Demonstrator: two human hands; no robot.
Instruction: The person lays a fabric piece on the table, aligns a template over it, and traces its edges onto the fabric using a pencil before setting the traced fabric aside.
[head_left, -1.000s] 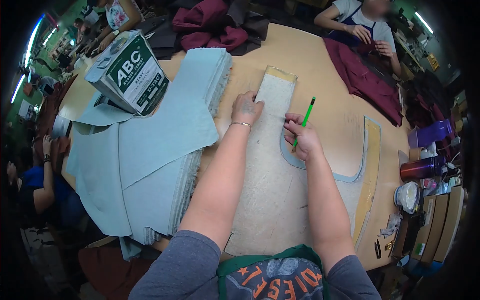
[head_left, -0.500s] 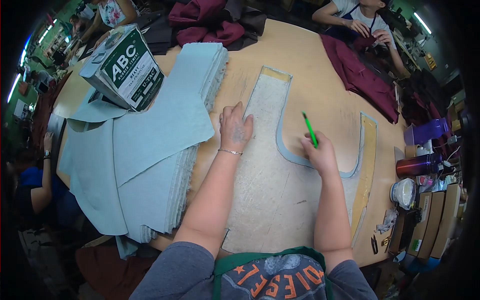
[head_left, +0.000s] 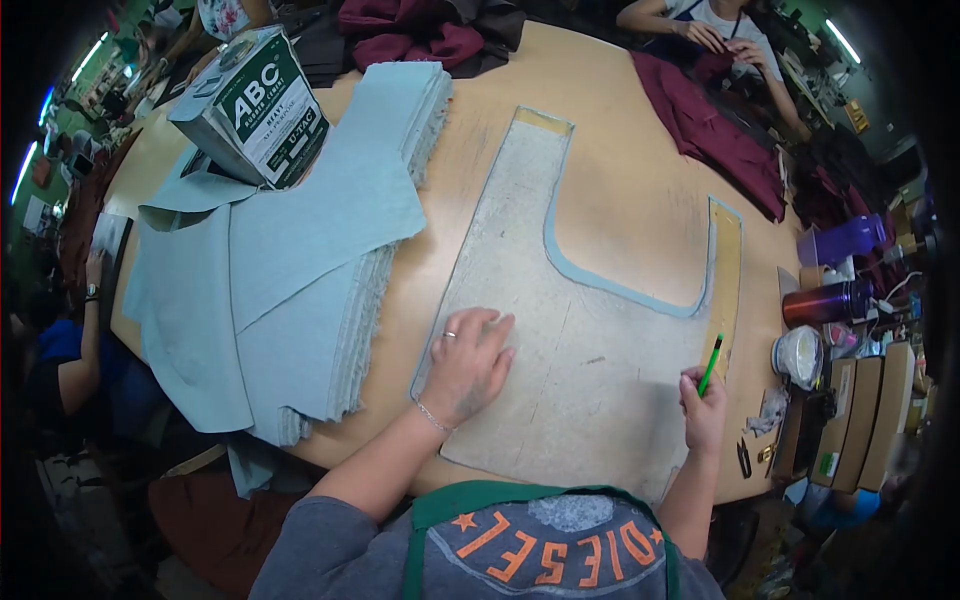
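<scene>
My left hand (head_left: 466,368) lies with its fingers stretched on a worn grey pattern board (head_left: 520,260), near its left edge. The board has a deep curved cut-out on its far side and yellowish strips at its two arms. Light blue fabric (head_left: 600,282) shows from under it as a narrow band along the curve. Near the board's right edge, my right hand (head_left: 704,408) is closed round a green pencil (head_left: 711,366), which points up and away from me.
A thick stack of light blue fabric (head_left: 300,260) lies at the left, with a rubber cement can (head_left: 255,110) standing on it. Maroon cloth (head_left: 700,130) is by a co-worker's hands at the far right. Small scissors (head_left: 744,458), a tumbler (head_left: 825,300) and boxes (head_left: 860,420) line the right edge.
My left hand has slid toward me from the board's left arm to its lower left part. My right hand has moved from the curve to the right edge, still holding the pencil.
</scene>
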